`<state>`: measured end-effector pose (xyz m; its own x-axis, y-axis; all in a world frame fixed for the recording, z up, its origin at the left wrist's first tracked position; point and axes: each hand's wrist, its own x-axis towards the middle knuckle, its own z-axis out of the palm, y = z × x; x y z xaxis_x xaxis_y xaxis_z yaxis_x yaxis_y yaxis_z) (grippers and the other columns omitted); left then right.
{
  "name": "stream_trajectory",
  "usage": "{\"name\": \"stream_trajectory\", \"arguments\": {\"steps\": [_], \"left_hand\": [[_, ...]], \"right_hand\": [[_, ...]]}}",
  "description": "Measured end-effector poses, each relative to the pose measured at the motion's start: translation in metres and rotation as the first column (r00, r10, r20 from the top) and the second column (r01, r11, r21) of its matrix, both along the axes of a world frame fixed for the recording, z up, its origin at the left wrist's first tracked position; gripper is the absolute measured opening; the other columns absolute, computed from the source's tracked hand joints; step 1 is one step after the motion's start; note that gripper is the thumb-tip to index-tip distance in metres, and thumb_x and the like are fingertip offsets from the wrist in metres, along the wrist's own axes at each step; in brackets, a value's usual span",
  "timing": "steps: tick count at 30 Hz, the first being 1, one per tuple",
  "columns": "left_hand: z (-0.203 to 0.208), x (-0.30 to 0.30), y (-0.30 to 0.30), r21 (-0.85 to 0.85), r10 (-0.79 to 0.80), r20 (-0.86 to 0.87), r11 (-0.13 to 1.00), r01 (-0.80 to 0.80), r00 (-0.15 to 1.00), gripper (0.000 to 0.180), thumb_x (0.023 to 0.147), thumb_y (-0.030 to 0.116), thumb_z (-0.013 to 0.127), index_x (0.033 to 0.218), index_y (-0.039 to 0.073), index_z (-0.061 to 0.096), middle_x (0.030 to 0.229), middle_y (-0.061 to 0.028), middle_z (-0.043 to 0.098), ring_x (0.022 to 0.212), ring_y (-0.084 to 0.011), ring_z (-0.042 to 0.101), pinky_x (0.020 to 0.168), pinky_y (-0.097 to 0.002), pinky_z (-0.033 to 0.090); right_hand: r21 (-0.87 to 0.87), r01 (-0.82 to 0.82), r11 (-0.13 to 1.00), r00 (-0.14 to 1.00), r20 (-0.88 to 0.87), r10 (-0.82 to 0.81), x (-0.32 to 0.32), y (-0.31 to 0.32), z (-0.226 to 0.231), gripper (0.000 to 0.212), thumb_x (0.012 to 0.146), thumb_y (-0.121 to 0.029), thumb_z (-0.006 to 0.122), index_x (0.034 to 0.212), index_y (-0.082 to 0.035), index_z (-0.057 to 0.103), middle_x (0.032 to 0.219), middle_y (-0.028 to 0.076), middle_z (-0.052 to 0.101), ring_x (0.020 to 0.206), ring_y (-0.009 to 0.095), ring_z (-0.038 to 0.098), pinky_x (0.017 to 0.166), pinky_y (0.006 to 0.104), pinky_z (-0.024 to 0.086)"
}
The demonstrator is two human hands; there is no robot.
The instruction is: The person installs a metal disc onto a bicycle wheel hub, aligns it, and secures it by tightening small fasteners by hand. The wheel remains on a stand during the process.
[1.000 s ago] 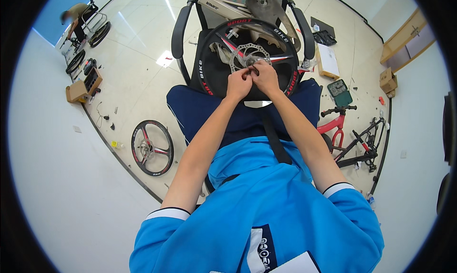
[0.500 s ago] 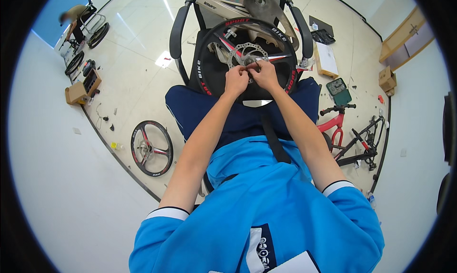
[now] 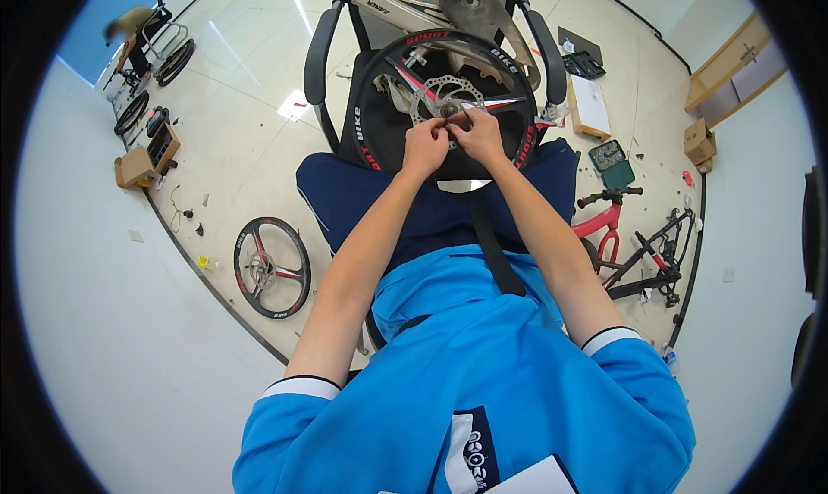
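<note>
A bicycle wheel (image 3: 369,97) with a black rim and red-and-white spokes leans across the office chair seat, its lower edge by my thighs. At its centre sits a silver disc brake rotor (image 3: 457,84). My left hand (image 3: 425,145) and my right hand (image 3: 479,134) meet at the lower part of the rotor, just below the hub. The fingers of both are bent and pinched together. Whatever lies between the fingertips is too small and covered to make out.
The office chair (image 3: 321,59) also bears a light bike frame (image 3: 397,9). A second wheel (image 3: 272,268) lies on the floor at left. A green case (image 3: 614,168), red bike frame (image 3: 601,227) and black bike frame (image 3: 647,270) are at right. Another person (image 3: 134,41) is at far left.
The whole view has shifted very slightly. Both hands stay at the same spot on the rotor, with no clear change in their grip.
</note>
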<state>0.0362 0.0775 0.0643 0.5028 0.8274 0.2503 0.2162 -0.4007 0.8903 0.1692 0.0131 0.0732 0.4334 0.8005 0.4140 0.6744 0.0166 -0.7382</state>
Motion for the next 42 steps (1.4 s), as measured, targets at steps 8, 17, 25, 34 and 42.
{"name": "stream_trajectory", "arguments": {"steps": [8, 17, 25, 34, 42], "left_hand": [[-0.003, 0.002, -0.004, 0.135, -0.044, 0.005, 0.99, 0.043, 0.999, 0.031, 0.087, 0.014, 0.058, 0.113, 0.0, 0.069, 0.078, -0.0188, 0.069, 0.067, -0.0292, 0.067, 0.066, -0.0373, 0.053], [-0.006, -0.001, -0.007, 0.139, -0.052, -0.008, 0.989, 0.052, 0.999, 0.032, 0.086, 0.014, 0.061, 0.115, 0.002, 0.069, 0.084, -0.0215, 0.07, 0.07, -0.0293, 0.069, 0.067, -0.0371, 0.053], [-0.001, 0.001, -0.003, 0.206, 0.06, 0.044, 0.976, -0.068, 0.997, 0.022, 0.085, 0.018, 0.068, 0.097, 0.0, 0.074, 0.078, -0.0183, 0.071, 0.068, -0.0273, 0.071, 0.063, -0.0336, 0.054], [-0.004, 0.009, 0.003, 0.226, 0.115, 0.009, 0.968, -0.114, 0.993, 0.021, 0.08, 0.021, 0.075, 0.091, 0.002, 0.076, 0.077, -0.0159, 0.071, 0.069, -0.0279, 0.07, 0.065, -0.0352, 0.054], [-0.011, 0.013, -0.004, 0.297, 0.151, 0.03, 0.942, -0.153, 0.988, 0.016, 0.082, 0.018, 0.071, 0.088, 0.004, 0.076, 0.083, -0.0125, 0.066, 0.076, -0.0325, 0.066, 0.072, -0.0414, 0.053]], "right_hand": [[-0.016, 0.043, 0.999, 0.999, -0.03, -0.044, -0.006, -0.001, 0.0, 0.016, 0.075, -0.014, 0.074, 0.084, -0.001, 0.07, 0.082, 0.014, 0.071, 0.076, 0.03, 0.069, 0.072, 0.0372, 0.054], [-0.006, 0.034, 0.999, 0.998, -0.045, -0.035, -0.004, -0.006, 0.0, 0.018, 0.075, -0.013, 0.074, 0.089, -0.001, 0.071, 0.08, 0.012, 0.07, 0.071, 0.024, 0.068, 0.069, 0.0332, 0.054], [0.004, 0.028, 1.0, 0.998, -0.059, -0.028, 0.0, -0.002, -0.007, 0.02, 0.074, -0.014, 0.075, 0.089, -0.001, 0.071, 0.078, 0.013, 0.07, 0.071, 0.024, 0.069, 0.069, 0.0332, 0.054], [-0.041, 0.096, 0.995, 0.975, -0.199, -0.103, 0.002, -0.02, -0.001, 0.019, 0.081, -0.017, 0.065, 0.085, -0.001, 0.074, 0.072, 0.013, 0.07, 0.07, 0.021, 0.069, 0.066, 0.0319, 0.053], [-0.193, -0.067, 0.979, 0.79, -0.61, -0.066, 0.021, -0.057, 0.002, 0.043, 0.094, -0.027, 0.044, 0.085, 0.004, 0.073, 0.062, 0.005, 0.057, 0.051, 0.013, 0.049, 0.049, 0.0285, 0.039]]}}
